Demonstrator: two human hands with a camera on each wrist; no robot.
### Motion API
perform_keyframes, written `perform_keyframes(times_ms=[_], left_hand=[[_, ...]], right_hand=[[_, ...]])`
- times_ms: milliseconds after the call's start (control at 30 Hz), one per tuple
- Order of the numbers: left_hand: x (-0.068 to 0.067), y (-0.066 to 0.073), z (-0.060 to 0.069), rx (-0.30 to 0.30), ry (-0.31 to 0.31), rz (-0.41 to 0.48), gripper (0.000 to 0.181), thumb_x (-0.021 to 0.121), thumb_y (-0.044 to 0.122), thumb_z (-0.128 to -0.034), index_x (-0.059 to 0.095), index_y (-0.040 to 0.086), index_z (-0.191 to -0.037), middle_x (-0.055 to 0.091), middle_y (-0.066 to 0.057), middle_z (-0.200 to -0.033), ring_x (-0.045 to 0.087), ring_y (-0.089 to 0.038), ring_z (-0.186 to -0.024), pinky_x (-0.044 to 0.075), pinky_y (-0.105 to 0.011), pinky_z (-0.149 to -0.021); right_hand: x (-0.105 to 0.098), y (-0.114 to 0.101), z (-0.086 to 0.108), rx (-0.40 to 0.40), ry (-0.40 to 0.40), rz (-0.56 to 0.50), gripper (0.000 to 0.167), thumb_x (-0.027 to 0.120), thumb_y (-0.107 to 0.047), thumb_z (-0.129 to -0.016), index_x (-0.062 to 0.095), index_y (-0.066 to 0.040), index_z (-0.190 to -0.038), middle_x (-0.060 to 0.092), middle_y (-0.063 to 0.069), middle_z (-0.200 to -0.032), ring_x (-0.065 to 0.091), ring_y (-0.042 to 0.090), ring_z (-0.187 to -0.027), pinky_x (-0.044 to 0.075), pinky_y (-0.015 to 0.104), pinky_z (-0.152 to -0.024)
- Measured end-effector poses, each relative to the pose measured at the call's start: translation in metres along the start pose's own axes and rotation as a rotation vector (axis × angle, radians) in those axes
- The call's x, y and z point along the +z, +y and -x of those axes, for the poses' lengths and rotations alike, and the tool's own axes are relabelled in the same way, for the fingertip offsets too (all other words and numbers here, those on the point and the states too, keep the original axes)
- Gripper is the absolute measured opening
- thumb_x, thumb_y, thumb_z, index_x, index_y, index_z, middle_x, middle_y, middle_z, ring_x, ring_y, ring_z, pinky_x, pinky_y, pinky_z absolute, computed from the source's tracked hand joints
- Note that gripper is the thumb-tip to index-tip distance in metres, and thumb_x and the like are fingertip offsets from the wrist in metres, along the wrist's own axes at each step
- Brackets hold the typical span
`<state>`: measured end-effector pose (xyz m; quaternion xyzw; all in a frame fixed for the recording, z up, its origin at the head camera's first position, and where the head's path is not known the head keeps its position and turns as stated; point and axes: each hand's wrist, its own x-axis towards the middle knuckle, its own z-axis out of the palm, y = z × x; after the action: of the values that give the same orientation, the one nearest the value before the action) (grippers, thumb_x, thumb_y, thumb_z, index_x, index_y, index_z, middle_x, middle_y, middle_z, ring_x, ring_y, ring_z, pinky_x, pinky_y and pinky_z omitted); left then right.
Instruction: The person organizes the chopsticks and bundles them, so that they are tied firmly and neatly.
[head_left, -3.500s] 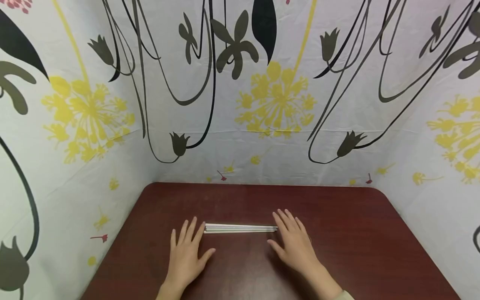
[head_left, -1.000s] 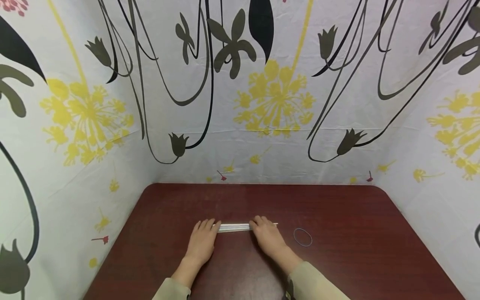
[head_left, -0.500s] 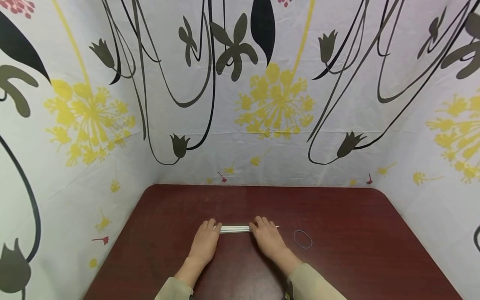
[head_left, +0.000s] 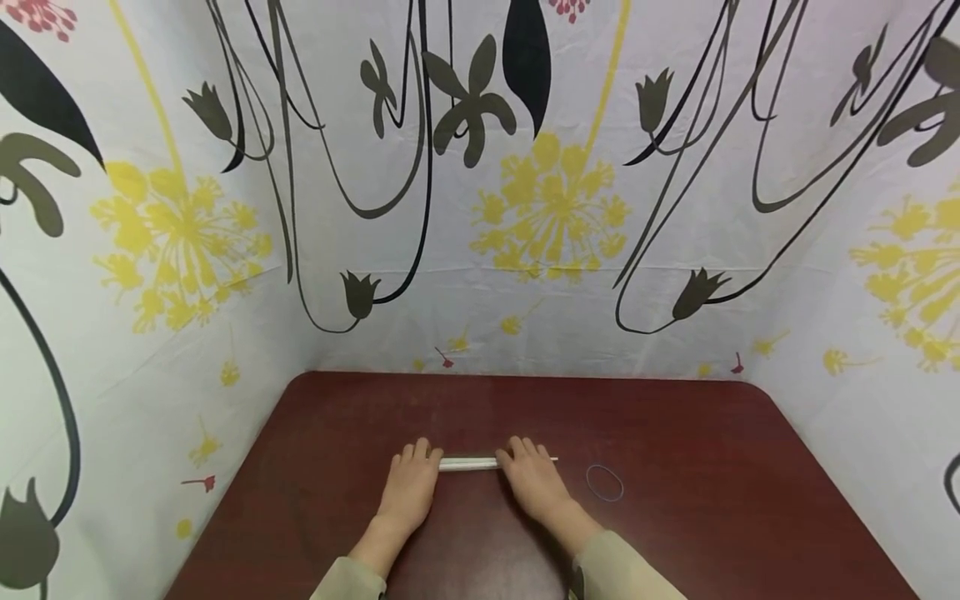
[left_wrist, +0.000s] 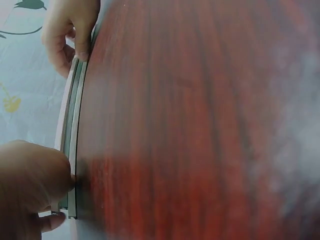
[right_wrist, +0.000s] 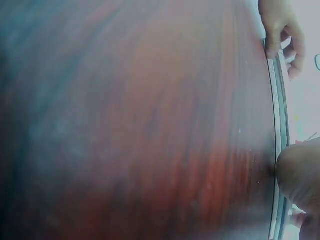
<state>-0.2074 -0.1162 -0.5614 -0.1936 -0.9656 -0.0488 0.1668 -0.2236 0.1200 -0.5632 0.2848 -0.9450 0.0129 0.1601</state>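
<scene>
A bundle of several thin pale sticks (head_left: 468, 464) lies left to right across the middle of the table, long and straight; the exact kind is not clear. At its left end my left hand (head_left: 411, 486) grips it, thumb on the near side and fingers over the far side. Toward the other end my right hand (head_left: 534, 483) holds it the same way, and a short tip sticks out beyond the fingers. In the left wrist view the sticks (left_wrist: 75, 105) sit side by side, close together. A thin bluish loop, like a rubber band (head_left: 587, 477), lies right of my right hand.
The dark red-brown table (head_left: 675, 433) has rounded far corners. White cloth (head_left: 450, 317) with a flower print stands behind it and along both sides. Pale sleeves (head_left: 348, 581) cover my forearms.
Earlier both hands lay spread at the bundle's ends; they have since moved inward and taken hold of it. The loop came into view. Lately the sticks have drawn together into a narrower bundle.
</scene>
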Motion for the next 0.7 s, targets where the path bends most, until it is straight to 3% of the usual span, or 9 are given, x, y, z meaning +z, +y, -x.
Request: perform_keyframes(times_ms=[233,400,700], left_hand=[[0.0007,-0.0013,0.0000,0.008,0.002,-0.060,0.046,0.087,0.003,-0.0727,0.067,0.011,-0.113,0.062,-0.008,-0.105,0.057,-0.030,-0.096,0.042,-0.042,-0.077],[-0.0001,0.0006,0.0007,0.003,-0.028,-0.040,0.037,0.080,-0.002,-0.0782,0.067,0.006,-0.112,0.060,-0.012,-0.102,0.058,-0.031,-0.094,0.048,-0.044,-0.080],[-0.0024,0.0014,-0.0002,0.021,-0.008,-0.031,0.040,0.083,-0.005,-0.0741,0.063,0.004,-0.108,0.055,-0.014,-0.099,0.056,-0.030,-0.090,0.052,-0.040,-0.074]], right_hand=[[0.0015,0.0011,0.0002,-0.025,0.031,0.027,0.036,0.075,-0.001,-0.078,0.068,-0.013,-0.111,0.060,0.005,-0.098,0.053,0.022,-0.087,0.042,0.036,-0.071],[0.0019,0.0003,0.0003,-0.028,0.032,0.024,0.039,0.076,-0.002,-0.075,0.067,-0.011,-0.112,0.059,0.007,-0.099,0.055,0.024,-0.087,0.046,0.039,-0.072],[0.0006,0.0014,-0.0008,-0.051,0.036,-0.001,0.045,0.077,0.002,-0.070,0.062,-0.010,-0.111,0.056,0.008,-0.098,0.057,0.026,-0.089,0.051,0.042,-0.074]])
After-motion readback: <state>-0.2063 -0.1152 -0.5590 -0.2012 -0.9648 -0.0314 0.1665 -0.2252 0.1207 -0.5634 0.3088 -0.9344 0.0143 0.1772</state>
